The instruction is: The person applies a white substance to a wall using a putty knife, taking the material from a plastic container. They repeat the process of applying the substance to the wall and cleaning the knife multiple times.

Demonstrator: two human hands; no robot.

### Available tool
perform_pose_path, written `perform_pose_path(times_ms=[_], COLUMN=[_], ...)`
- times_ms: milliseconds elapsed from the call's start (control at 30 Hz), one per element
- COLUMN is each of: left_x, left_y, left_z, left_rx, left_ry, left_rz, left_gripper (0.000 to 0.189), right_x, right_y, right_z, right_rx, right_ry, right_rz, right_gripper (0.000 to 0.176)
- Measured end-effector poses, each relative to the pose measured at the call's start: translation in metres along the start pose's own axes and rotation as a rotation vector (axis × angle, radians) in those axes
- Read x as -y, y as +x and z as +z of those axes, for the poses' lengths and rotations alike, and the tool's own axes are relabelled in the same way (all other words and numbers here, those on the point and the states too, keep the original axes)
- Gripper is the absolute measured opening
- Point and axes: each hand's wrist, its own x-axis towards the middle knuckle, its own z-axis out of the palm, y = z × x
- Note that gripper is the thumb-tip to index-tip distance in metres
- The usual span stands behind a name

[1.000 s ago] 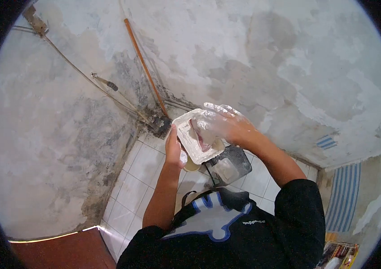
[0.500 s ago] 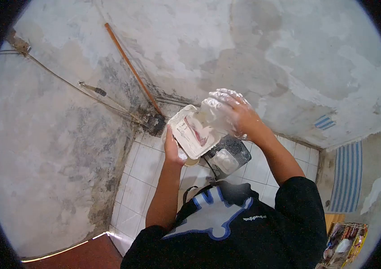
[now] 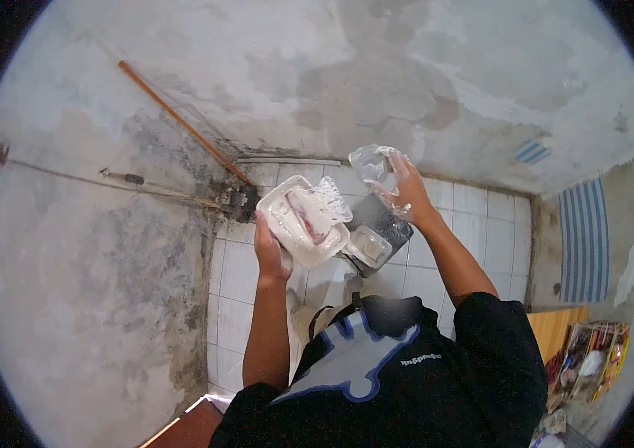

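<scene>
The left hand point(image 3: 270, 252) is closed on the 7 o'clock edge of a white foam tray point(image 3: 292, 233), with a fingertip showing on the rim and the rest of the fingers hidden under it. The tray sits near the middle of the view, tilted, with its open face turned up toward the camera. A pinkish piece point(image 3: 306, 218) lies inside it (too blurred to say what it is), and a crinkled flap of film point(image 3: 329, 198) rests on the tray's 1 o'clock corner. At 2 o'clock from the tray, and apart from it, the right hand point(image 3: 408, 193) is raised with its fingers pinched on a bunch of clear plastic film point(image 3: 371, 163). Whether that bunch joins the flap on the tray cannot be told. Under the tray, at its 4 o'clock, a dark bin point(image 3: 385, 222) stands on the tiled floor point(image 3: 238, 272), with a white tub point(image 3: 368, 246) at its near side. An orange pipe point(image 3: 179, 122) slants down the stained wall point(image 3: 421, 82) at 10 o'clock. A striped cloth point(image 3: 584, 239) hangs at 3 o'clock, and the person's black shirt point(image 3: 436, 381) fills the 6 o'clock edge.
</scene>
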Motion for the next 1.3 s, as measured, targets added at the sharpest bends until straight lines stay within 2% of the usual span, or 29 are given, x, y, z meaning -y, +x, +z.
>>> perform_pose_path(times_ms=[67, 133, 167, 300, 367, 400, 467, 500, 567, 667, 733, 800, 833, 900, 1000, 1033, 1067, 1133, 1167, 1200, 1267, 1300], left_x=[0.01, 0.012, 0.024, 0.063, 0.088, 0.096, 0.101, 0.105, 0.113, 0.121, 0.116, 0.106, 0.103, 0.096, 0.09, 0.09, 0.09, 0.086, 0.082, 0.079, 0.07, 0.065], left_y=[0.003, -0.002, 0.005, -0.002, 0.0, -0.001, -0.007, -0.002, -0.001, 0.002, 0.003, -0.001, 0.0, 0.002, 0.003, 0.004, 0.003, 0.006, 0.007, 0.006, 0.008, 0.008], left_z=[-0.008, -0.006, -0.014, -0.033, -0.046, -0.046, -0.045, -0.041, -0.045, -0.053, -0.055, -0.052, -0.052, -0.056, -0.06, -0.061, -0.064, -0.069, -0.068, -0.057, -0.046, -0.043], left_rx=[-0.053, 0.013, -0.077, -0.24, -0.255, -0.252, -0.061, -0.209, -0.272, -0.357, -0.399, -0.291, -0.301, -0.16, -0.26, -0.262, -0.255, -0.25, -0.237, -0.265, -0.286, -0.226], left_ry=[-0.025, -0.091, -0.086, 0.009, -0.059, -0.081, -0.094, -0.144, -0.112, -0.044, -0.013, -0.024, -0.027, -0.001, 0.01, 0.002, 0.003, -0.028, -0.022, -0.012, -0.004, 0.007], left_rz=[-0.105, -0.177, -0.161, -0.314, -0.328, -0.332, -0.405, -0.432, -0.442, -0.434, -0.428, -0.451, -0.455, -0.435, -0.395, -0.386, -0.378, -0.406, -0.388, -0.375, -0.333, -0.313], left_gripper=[0.056, 0.057, 0.057, 0.058, 0.057, 0.057, 0.057, 0.055, 0.055, 0.055, 0.055, 0.055, 0.055, 0.058, 0.057, 0.056, 0.056, 0.055, 0.055, 0.055, 0.055, 0.055], right_x=[-0.032, -0.053, -0.082, -0.177, -0.233, -0.27, -0.339, -0.317, -0.271, -0.314, -0.33, -0.318, -0.31, -0.297, -0.268, -0.274, -0.282, -0.266, -0.255, -0.229, -0.155, -0.112], right_y=[-0.015, -0.029, -0.045, -0.131, -0.166, -0.197, -0.257, -0.242, -0.218, -0.247, -0.247, -0.239, -0.231, -0.213, -0.194, -0.2, -0.206, -0.192, -0.178, -0.16, -0.128, -0.109], right_z=[0.019, 0.037, 0.063, 0.142, 0.186, 0.22, 0.283, 0.265, 0.236, 0.282, 0.303, 0.292, 0.288, 0.277, 0.252, 0.257, 0.256, 0.238, 0.221, 0.196, 0.142, 0.109], right_rx=[-0.003, 0.151, 0.08, 0.081, 0.464, 0.459, 0.444, 0.394, 0.222, 0.248, 0.229, 0.39, 0.401, 0.359, 0.349, 0.346, 0.338, 0.182, 0.34, 0.317, 0.068, 0.114], right_ry=[-0.051, -0.018, -0.081, -0.225, -0.341, -0.368, -0.426, -0.36, -0.147, -0.287, -0.302, -0.343, -0.343, -0.025, 0.034, -0.056, -0.054, -0.31, -0.257, -0.248, 0.421, 0.7], right_rz=[0.054, 0.278, 0.218, 0.268, 0.58, 0.521, 0.405, 0.436, 0.53, 0.49, 0.373, 0.568, 0.569, 0.901, 0.885, 0.794, 0.787, 0.518, 0.619, 0.605, 0.534, 0.577], right_gripper=[0.065, 0.062, 0.053, 0.044, 0.039, 0.042, 0.05, 0.051, 0.053, 0.055, 0.057, 0.067, 0.067, 0.076, 0.075, 0.07, 0.07, 0.056, 0.049, 0.049, 0.045, 0.044])
